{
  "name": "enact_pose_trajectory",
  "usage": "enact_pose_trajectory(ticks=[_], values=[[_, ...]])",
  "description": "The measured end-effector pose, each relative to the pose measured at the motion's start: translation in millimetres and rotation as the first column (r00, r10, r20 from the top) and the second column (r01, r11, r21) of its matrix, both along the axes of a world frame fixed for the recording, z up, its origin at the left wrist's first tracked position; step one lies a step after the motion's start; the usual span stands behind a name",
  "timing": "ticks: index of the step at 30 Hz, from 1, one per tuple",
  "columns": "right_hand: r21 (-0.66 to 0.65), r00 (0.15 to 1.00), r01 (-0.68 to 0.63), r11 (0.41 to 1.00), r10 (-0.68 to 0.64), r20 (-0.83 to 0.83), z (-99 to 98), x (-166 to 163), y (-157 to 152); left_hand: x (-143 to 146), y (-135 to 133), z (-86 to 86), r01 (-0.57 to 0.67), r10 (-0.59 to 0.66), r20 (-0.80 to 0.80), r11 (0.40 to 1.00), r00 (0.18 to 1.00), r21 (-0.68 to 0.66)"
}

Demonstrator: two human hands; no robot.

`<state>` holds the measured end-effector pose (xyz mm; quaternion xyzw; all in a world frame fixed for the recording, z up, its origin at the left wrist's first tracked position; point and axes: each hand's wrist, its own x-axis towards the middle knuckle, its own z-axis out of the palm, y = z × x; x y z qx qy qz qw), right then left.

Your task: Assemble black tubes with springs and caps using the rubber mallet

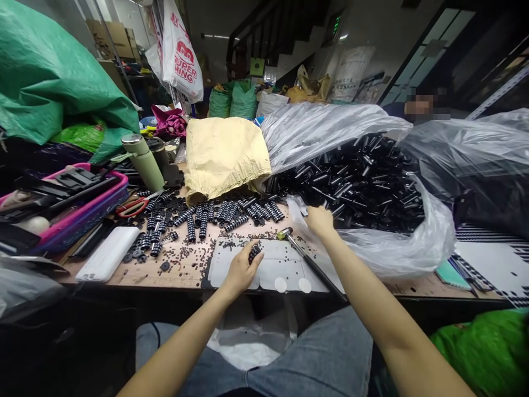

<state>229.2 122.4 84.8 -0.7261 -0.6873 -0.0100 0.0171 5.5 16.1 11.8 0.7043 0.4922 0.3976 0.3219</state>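
My left hand (pixel 240 268) rests on a white plastic sheet (pixel 273 270) at the table's front edge, fingers closed round a short black ribbed part (pixel 253 252). My right hand (pixel 319 220) reaches forward to the mouth of a clear plastic bag (pixel 397 248) filled with black tubes (pixel 363 182); its fingers are curled at the edge of the pile, and I cannot make out what they hold. A small hammer (pixel 308 259) lies on the sheet between my hands. Finished ribbed pieces (pixel 223 212) lie in rows beyond the sheet.
A yellow sack (pixel 223 154) stands behind the ribbed pieces. To the left are a pink basket (pixel 82 212), red scissors (pixel 134 207), a green flask (pixel 142 160) and a white power bank (pixel 108 253). Small black rings (pixel 185 256) litter the table. Another person sits at the far right.
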Motion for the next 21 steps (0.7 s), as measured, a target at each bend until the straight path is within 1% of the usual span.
enact_pose_trajectory(ticks=[3, 5, 7, 8, 9, 10, 11, 12, 13, 14, 15, 16, 17, 18, 19, 21], values=[[-0.007, 0.999, 0.028, 1.000, -0.028, 0.028, -10.5, 6, 9, -4, -3, 2.0, -0.038, 0.047, 0.083, 0.994, 0.995, -0.103], [0.037, 0.998, 0.045, 0.998, -0.047, 0.032, -11.2, 6, 6, -7, -1, 4.6, -0.070, 0.090, 0.150, 0.988, 0.985, -0.138], [0.108, 0.998, 0.052, 0.993, -0.056, 0.029, -8.8, 4, -6, -10, 2, 8.9, -0.074, 0.136, 0.257, 0.969, 0.957, -0.237], [0.153, 1.000, 0.019, 0.988, -0.021, 0.015, -7.7, 1, -14, -11, 4, 12.1, -0.049, 0.157, 0.327, 0.948, 0.932, -0.315], [0.200, 0.999, -0.045, 0.979, 0.047, -0.008, -7.5, -2, -25, -10, 6, 16.1, 0.002, 0.174, 0.403, 0.916, 0.898, -0.400], [0.244, 0.988, -0.138, 0.960, 0.152, -0.038, -8.6, -6, -38, -9, 8, 20.7, 0.081, 0.184, 0.482, 0.875, 0.857, -0.477], [0.286, 0.953, -0.261, 0.922, 0.292, -0.073, -11.0, -12, -51, -6, 9, 25.8, 0.178, 0.186, 0.556, 0.826, 0.810, -0.535], [0.321, 0.893, -0.385, 0.865, 0.437, -0.106, -14.6, -18, -65, -3, 10, 31.0, 0.281, 0.182, 0.622, 0.772, 0.762, -0.570], [0.346, 0.805, -0.508, 0.789, 0.578, -0.135, -19.3, -24, -78, 0, 11, 35.9, 0.379, 0.175, 0.675, 0.715, 0.717, -0.588], [0.372, 0.705, -0.606, 0.703, 0.691, -0.157, -24.5, -30, -91, 4, 11, 40.0, 0.456, 0.171, 0.713, 0.662, 0.680, -0.595], [0.398, 0.617, -0.669, 0.628, 0.768, -0.175, -29.9, -36, -102, 7, 11, 43.0, 0.502, 0.176, 0.736, 0.626, 0.654, -0.596], [0.428, 0.548, -0.701, 0.570, 0.815, -0.188, -35.1, -41, -112, 9, 10, 44.8, 0.515, 0.187, 0.746, 0.616, 0.639, -0.596], [0.458, 0.512, -0.703, 0.543, 0.834, -0.203, -39.4, -44, -119, 11, 10, 45.3, 0.493, 0.206, 0.745, 0.634, 0.634, -0.595], [0.495, 0.512, -0.671, 0.552, 0.828, -0.228, -42.6, -47, -125, 11, 9, 44.9, 0.442, 0.226, 0.736, 0.675, 0.638, -0.591], [0.539, 0.538, -0.604, 0.587, 0.799, -0.267, -44.3, -50, -129, 11, 9, 43.7, 0.370, 0.245, 0.717, 0.723, 0.652, -0.583], [0.580, 0.607, -0.411, 0.703, 0.686, -0.402, -42.4, -54, -134, 8, 7, 40.5, 0.210, 0.266, 0.651, 0.803, 0.711, -0.557]])
